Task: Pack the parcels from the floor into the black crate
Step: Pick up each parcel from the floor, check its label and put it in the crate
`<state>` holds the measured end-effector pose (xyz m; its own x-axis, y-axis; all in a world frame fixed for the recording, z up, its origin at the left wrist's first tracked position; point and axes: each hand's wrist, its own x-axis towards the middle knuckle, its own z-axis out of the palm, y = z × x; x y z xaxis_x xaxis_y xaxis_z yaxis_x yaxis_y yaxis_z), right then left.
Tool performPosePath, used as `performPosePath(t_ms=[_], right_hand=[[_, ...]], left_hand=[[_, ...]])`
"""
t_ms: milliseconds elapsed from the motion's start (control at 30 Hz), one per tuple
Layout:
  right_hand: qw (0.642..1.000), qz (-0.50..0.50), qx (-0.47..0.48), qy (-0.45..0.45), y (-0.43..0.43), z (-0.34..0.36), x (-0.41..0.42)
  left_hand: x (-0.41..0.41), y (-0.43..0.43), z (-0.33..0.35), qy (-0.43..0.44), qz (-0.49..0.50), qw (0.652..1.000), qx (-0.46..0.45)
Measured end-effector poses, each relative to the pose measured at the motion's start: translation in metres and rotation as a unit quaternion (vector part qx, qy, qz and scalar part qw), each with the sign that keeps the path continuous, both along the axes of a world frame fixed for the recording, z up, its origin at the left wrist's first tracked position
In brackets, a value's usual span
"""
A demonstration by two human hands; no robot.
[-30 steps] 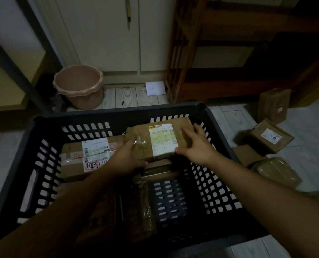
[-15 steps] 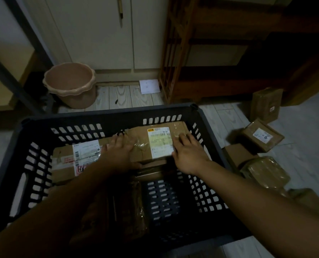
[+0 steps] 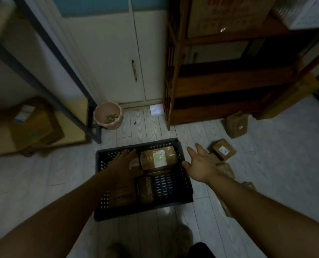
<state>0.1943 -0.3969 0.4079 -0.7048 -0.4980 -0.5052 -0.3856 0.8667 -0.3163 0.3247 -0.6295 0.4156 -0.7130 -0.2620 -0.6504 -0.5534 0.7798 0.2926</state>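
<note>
Both my hands are empty right now. My left hand (image 3: 125, 162) lies flat with straight fingers over the far left part of the black crate (image 3: 142, 214). Whether it presses on something beneath it I cannot tell, since it hides that corner. My right hand (image 3: 199, 164) is wide open with fingers spread and grips nothing. It hangs just past the crate's right rim and points toward the parcels on the floor (image 3: 266, 164). I judge the job to be somewhere around halfway. Inside the crate, the labelled parcel (image 3: 158, 157) sits against the far wall with its white label up. A tape-wrapped parcel (image 3: 144, 190) lies nearer to me, and a flat brown parcel (image 3: 122, 195) shows beside it, partly under my left forearm. The right half of the crate's bottom is bare grid, so there is room for more. Several parcels are left to do, all to the right of the crate. The parcel marked 6 (image 3: 224, 149) is near my right fingertips, and a shiny-wrapped parcel (image 3: 225, 170) lies just beside my wrist. An upright box (image 3: 237, 126) stands farther off by the foot of the wooden shelf (image 3: 229, 90). At least one more brown packet peeks out behind my right forearm, too hidden to count well. The pink bucket (image 3: 108, 115) against the wall has no part in this. Judging by where my open right hand is, the nearest floor parcel looks like the next to go in.
</note>
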Motion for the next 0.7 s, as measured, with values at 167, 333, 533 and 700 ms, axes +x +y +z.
performPosePath(t_ms=[167, 333, 533, 700], right_hand=[[0.999, 0.012, -0.037, -0.011, 0.024, 0.108, 0.014], [0.999, -0.009, -0.035, 0.021, 0.058, 0.159, 0.029], [0.996, -0.073, -0.022, 0.044, 0.141, 0.205, 0.075], [0.988, -0.123, -0.051, 0.079, 0.216, 0.239, 0.104]], left_hand=[[0.043, 0.02, 0.102, 0.041, 0.104, 0.993, 0.035], [0.066, 0.046, 0.174, 0.097, 0.139, 0.985, 0.023], [0.06, 0.102, 0.229, 0.169, 0.064, 0.983, 0.038], [0.056, 0.174, 0.262, 0.199, -0.029, 0.978, 0.052]])
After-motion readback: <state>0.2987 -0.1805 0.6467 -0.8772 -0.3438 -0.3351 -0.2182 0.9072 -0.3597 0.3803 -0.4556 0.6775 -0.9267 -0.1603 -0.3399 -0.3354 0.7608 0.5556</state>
